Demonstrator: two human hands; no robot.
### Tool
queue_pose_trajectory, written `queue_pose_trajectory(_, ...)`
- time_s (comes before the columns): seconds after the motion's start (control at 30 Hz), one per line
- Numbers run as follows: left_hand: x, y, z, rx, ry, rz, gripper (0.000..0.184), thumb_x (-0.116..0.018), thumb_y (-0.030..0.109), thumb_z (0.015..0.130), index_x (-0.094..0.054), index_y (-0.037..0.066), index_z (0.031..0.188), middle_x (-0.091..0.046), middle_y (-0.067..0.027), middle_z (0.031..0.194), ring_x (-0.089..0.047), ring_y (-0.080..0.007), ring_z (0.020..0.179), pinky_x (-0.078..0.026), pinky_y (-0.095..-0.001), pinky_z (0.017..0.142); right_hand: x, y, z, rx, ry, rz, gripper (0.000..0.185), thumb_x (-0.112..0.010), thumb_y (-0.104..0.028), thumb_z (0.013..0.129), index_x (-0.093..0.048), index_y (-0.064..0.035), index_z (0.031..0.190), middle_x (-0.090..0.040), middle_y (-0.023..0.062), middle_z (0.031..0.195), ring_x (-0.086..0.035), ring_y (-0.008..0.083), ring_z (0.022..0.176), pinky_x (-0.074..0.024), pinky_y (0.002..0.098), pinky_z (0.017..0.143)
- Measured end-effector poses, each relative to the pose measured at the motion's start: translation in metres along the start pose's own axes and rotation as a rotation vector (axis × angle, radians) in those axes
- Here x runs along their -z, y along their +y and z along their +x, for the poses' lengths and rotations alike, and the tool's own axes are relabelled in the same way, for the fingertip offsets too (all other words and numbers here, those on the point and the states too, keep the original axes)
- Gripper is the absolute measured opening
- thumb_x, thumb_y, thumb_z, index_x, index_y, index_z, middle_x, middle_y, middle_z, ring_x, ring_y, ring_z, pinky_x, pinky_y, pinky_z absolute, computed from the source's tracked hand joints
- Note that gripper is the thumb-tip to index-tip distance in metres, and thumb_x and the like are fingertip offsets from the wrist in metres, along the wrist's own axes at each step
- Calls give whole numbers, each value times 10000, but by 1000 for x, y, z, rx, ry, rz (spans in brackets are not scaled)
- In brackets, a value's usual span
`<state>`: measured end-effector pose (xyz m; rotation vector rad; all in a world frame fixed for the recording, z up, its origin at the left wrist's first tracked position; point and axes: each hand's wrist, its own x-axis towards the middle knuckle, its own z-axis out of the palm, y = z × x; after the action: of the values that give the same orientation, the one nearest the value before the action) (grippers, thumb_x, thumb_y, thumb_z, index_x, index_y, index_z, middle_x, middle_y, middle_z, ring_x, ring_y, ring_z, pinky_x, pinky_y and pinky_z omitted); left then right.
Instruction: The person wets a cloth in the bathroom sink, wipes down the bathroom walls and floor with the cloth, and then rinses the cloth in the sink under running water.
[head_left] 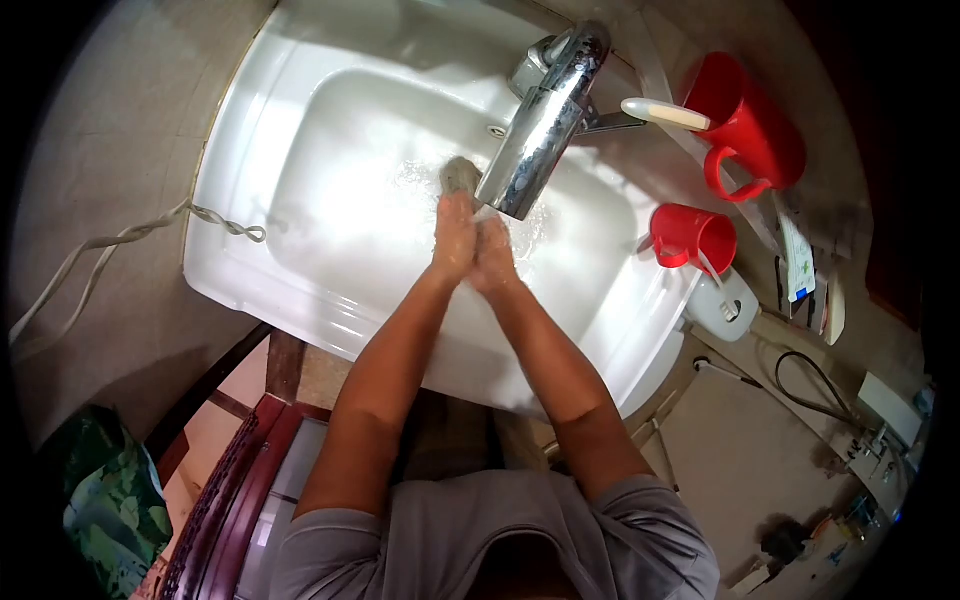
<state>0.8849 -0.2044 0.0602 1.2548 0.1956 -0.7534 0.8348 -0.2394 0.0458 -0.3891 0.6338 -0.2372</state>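
Both hands are close together over the white sink basin (340, 130), beneath the chrome faucet (535, 150), with water splashing around them. A wet, greyish-beige item (459, 174) juts out past the fingertips of my left hand (455, 236); its kind is unclear. My left fingers look closed around its near end. Beside it, my right hand (492, 252) touches or nearly touches the left. The faucet spout and running water hide its fingers, so their grip is unclear.
A large red mug (780, 140) with a light-handled brush (665, 113) and a smaller red mug (683, 232) stand right of the sink. Near them are a tube (797, 255) and a white bottle (722, 303). A twisted cord (120, 237) reaches the left rim.
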Motion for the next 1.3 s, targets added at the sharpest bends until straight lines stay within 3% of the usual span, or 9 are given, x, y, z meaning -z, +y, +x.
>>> queue_pose_trajectory(0.3,21,105,-27,-256,-136,1397,178,-549,121,763,-564,-20,870,-543,-197,947,-568,-392,791,-462,-461,708,-13,-48,-7,6,-68,-1105,439,-439,-305,932,-417,-78,1308,-582,101,1115,-593,220,906,-483,336,772)
queue_pose_trajectory(0.47,39,107,-40,-295,-258,965,311,-568,22,735,-587,19,1046,-563,-126,959,-596,-254,804,-476,-399,704,-34,-61,-5,-263,-42,-328,503,-586,-266,878,-422,-106,1326,-547,73,1177,-546,206,1011,-462,322,783)
queue_pose_trajectory(0.57,50,81,-31,-45,-181,325,370,-578,118,800,-559,35,1160,-569,-66,1000,-572,-169,898,-480,-332,769,-36,-61,-3,-186,101,-666,455,-589,-257,879,-454,-80,1275,-507,85,1207,-572,187,937,-470,278,705)
queue_pose_trajectory(0.77,41,45,-17,618,-141,-732,428,-516,251,900,-431,84,1284,-559,-81,1088,-589,-207,906,-482,-341,834,-44,-15,-46,862,-107,-1476,215,-696,-88,713,-624,-25,905,-556,146,979,-590,295,799,-500,342,668)
queue_pose_trajectory(0.8,41,22,-21,165,-257,-291,304,-456,284,938,-547,82,1148,-607,-83,963,-587,-177,826,-481,-309,798,-58,-16,-60,842,-205,-1588,201,-691,-125,722,-628,-45,895,-558,149,988,-591,296,798,-502,353,644)
queue_pose_trajectory(0.93,35,11,-23,122,-603,-843,346,-416,306,965,-610,23,1012,-604,-53,879,-553,-136,782,-449,-267,733,-48,-18,-41,849,-93,-1931,206,-699,-200,723,-565,-72,812,-585,97,772,-600,301,742,-505,399,679)
queue_pose_trajectory(1.03,-2,62,-49,197,10,-176,316,-420,300,967,-597,45,909,-583,-19,852,-528,-108,771,-427,-247,714,-34,-40,-6,363,152,-1576,199,-603,-212,813,-574,-34,727,-571,135,700,-582,333,655,-476,418,600)
queue_pose_trajectory(1.17,22,62,-43,64,-82,-146,277,-437,280,965,-571,37,967,-585,-27,865,-535,-112,826,-418,-241,792,-43,-49,-2,734,-37,-1309,232,-561,-157,866,-543,-14,685,-541,156,682,-534,300,616,-449,369,588)
queue_pose_trajectory(1.3,32,65,-37,101,-94,-274,276,-432,280,969,-506,59,1117,-530,-61,1039,-483,-132,995,-398,-287,876,-63,-69,-18,71,12,-507,131,-576,-168,887,-535,-44,892,-578,52,815,-530,107,692,-437,251,610)
